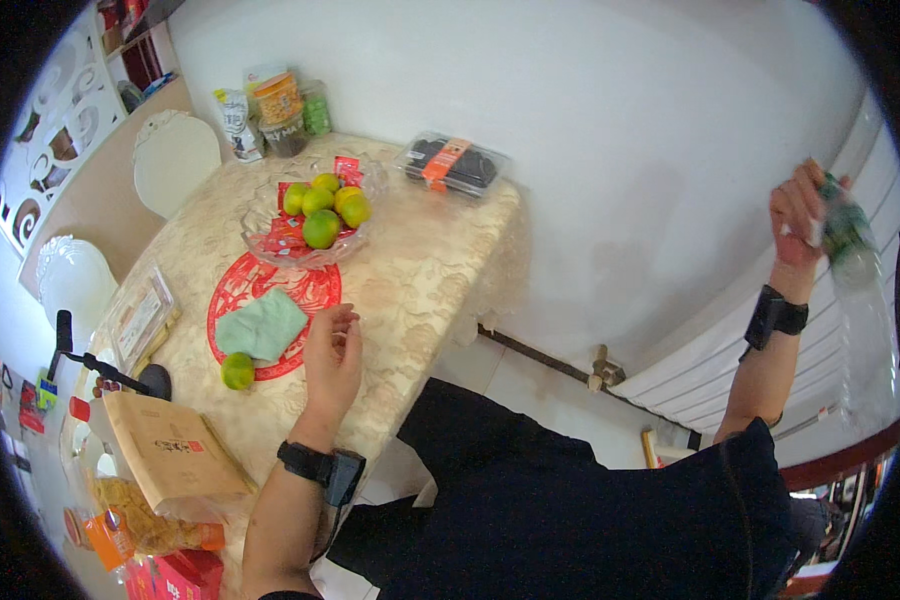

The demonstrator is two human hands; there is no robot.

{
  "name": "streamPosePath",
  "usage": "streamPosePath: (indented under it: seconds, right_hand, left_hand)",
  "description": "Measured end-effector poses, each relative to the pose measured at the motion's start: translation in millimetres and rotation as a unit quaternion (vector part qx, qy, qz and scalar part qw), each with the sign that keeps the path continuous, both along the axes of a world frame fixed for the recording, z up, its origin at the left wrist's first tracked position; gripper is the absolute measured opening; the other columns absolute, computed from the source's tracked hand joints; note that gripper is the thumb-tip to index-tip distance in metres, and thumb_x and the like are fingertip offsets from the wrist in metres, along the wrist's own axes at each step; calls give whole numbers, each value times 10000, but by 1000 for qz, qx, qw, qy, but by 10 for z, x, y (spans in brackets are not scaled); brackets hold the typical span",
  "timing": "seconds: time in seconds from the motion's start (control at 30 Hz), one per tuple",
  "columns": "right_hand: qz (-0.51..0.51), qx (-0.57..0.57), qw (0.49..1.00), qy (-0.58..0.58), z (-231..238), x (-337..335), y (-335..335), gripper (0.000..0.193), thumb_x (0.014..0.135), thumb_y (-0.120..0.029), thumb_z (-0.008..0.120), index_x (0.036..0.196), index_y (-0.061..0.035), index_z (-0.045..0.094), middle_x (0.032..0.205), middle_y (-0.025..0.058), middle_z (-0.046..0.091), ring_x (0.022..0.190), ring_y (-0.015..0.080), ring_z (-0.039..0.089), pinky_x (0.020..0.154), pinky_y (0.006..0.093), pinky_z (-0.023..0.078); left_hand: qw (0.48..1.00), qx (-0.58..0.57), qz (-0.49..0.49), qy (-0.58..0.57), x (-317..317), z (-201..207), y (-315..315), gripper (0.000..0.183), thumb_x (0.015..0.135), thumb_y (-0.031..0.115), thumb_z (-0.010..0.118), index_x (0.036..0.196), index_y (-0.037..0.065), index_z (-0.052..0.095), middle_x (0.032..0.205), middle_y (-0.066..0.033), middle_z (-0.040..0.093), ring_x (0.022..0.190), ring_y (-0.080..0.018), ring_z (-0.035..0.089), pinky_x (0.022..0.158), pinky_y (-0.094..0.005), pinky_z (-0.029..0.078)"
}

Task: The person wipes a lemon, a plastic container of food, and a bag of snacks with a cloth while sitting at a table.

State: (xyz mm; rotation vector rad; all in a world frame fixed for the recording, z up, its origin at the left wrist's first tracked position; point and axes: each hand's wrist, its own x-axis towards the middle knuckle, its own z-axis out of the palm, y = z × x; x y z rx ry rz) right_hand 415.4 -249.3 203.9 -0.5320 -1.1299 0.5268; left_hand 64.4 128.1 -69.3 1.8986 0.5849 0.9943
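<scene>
My left hand (333, 355) hovers at the table's near edge, beside a folded pale green cloth (263, 326). Its fingers are loosely bent and apart, with nothing between them. The cloth lies on a round red patterned mat (229, 290), and a single green citrus fruit (237, 371) rests at the mat's edge. Raised far to the right, my right hand (799, 213) is closed around the top of a long clear plastic item (863, 310), green near the grip. Whether that is a bag or a bottle I cannot tell. It hangs down in front of the white radiator.
A glass bowl (260, 240) holds several citrus fruits and red packets. Behind it are a clear box of dark food (454, 165) and stacked jars (280, 112). Nearer left stand a brown paper package (177, 452), a snack bag (145, 515) and a flat clear box (145, 318). White chairs line the far side.
</scene>
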Motion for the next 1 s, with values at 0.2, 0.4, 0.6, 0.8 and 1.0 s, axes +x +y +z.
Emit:
streamPosePath:
  seconds: [0.2, 0.4, 0.6, 0.8, 1.0]
  right_hand:
    - [-287, -67, 936, 192, -115, 199, 1099, 376, 1002, -325, 570, 1321, -126, 576, 1017, 59, 706, 789, 120, 667, 487, 262, 499]
    - [-292, -168, 941, 30, -197, 384, 1547, 325, 991, -412, 573, 967, -90, 608, 709, -18, 582, 457, 59, 438, 378, 201, 298]
    - [-421, -253, 866, -92, -182, 463, 2111, 421, 923, -503, 631, 856, -88, 641, 692, -6, 594, 521, 89, 531, 429, 245, 341]
    - [-512, -244, 731, -379, -94, 522, 3348, 527, 896, -534, 636, 1056, -38, 717, 816, 67, 695, 596, 138, 604, 533, 272, 459]
    - [-493, -232, 650, -530, -319, 812, 4690, 567, 878, -552, 621, 1013, -11, 727, 793, 141, 718, 636, 251, 689, 684, 374, 550]
  left_hand:
    - [999, -28, -5, -14, 52, -46, 25, 192, 948, 16, 569, 1139, 3, 579, 982, -78, 639, 844, -124, 599, 708, -248, 490]
    - [997, -80, -1, -6, 14, -21, 34, 158, 957, 16, 567, 1112, -6, 585, 955, -74, 640, 825, -116, 599, 722, -245, 488]
    - [995, -101, -11, -11, 15, 28, 27, 141, 962, 7, 560, 1100, -6, 588, 953, -76, 643, 812, -108, 599, 707, -241, 490]
    - [994, -105, -20, -18, 14, -38, 66, 126, 951, 0, 573, 1075, -13, 596, 937, -78, 639, 785, -108, 596, 692, -237, 486]
    - [995, -95, -17, -8, 22, 13, 62, 125, 934, -8, 579, 1056, -6, 608, 912, -78, 631, 768, -123, 598, 685, -244, 485]
